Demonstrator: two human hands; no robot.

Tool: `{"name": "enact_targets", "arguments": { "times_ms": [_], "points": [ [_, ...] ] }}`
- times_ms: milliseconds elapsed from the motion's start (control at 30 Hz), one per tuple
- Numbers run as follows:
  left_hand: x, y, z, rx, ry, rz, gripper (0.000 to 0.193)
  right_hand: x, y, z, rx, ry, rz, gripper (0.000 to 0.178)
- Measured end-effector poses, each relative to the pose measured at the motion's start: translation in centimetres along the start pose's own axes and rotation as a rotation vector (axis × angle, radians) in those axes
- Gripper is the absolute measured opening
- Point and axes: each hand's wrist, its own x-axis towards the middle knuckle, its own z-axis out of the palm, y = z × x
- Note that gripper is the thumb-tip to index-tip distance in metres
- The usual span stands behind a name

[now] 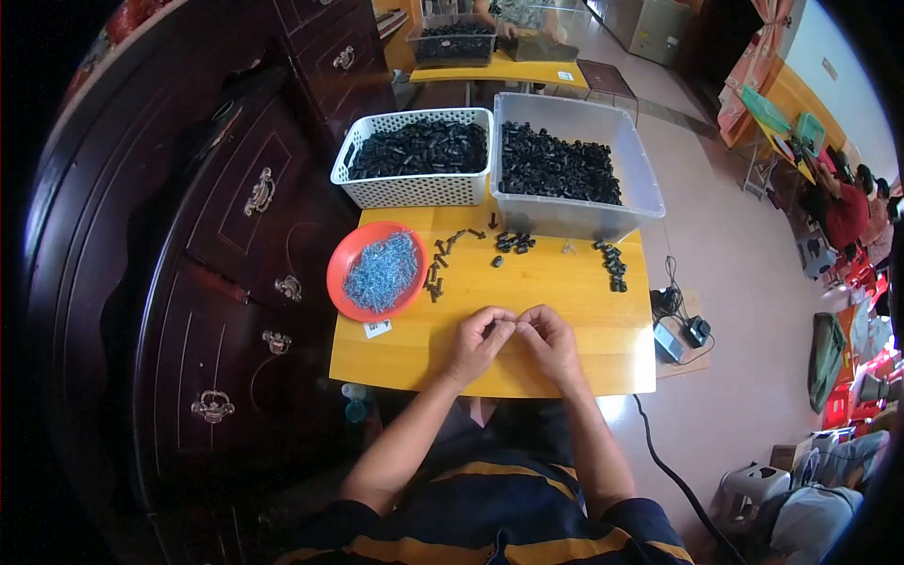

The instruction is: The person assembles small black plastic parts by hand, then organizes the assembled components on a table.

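Note:
Both my hands meet over the near part of the yellow table [405,358], thumbs and fingertips almost touching. My left hand [482,345] is closed in a pinch, with a dark bit showing by its curled fingers. My right hand [553,347] pinches too, right beside it; whatever the fingertips hold is too small to make out. Ahead of them lie dark T-shaped pieces [439,265] in a loose line and short black cylindrical parts [515,243] in a cluster. More black parts [614,267] form a column near the right edge. An orange-red bowl [336,275] of tiny silvery-blue metal pieces [381,273] stands at left.
A white perforated basket [414,194] and a clear plastic bin [584,221], both full of black parts, stand along the far edge. Dark wooden drawers [235,217] flank the left. A black cable [664,461] crosses the floor at right. People sit farther right.

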Motion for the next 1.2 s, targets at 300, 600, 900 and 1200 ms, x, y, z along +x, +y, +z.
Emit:
{"name": "enact_targets", "arguments": {
  "times_ms": [300, 600, 900, 1200],
  "points": [
    [0.0, 0.7, -0.3, 0.01, -0.01, -0.086, 0.012, -0.6, -1.0, 1.4, 0.253, 0.003, 0.075, 0.007],
    [-0.1, -0.5, 0.1, 0.143, 0.046, 0.045, 0.021, -0.5, -0.8, 1.1, 0.141, 0.01, -0.008, 0.005],
    [-0.1, -0.8, -0.1, 0.106, 0.01, 0.027, 0.023, 4.3, -0.6, -5.7, -0.552, 0.449, -0.16, 0.015],
    [-0.2, -0.8, -0.1, 0.137, 0.004, -0.022, 0.02, 8.8, 0.7, -9.6, -0.936, 0.611, -0.152, 0.019]
  ]
}}
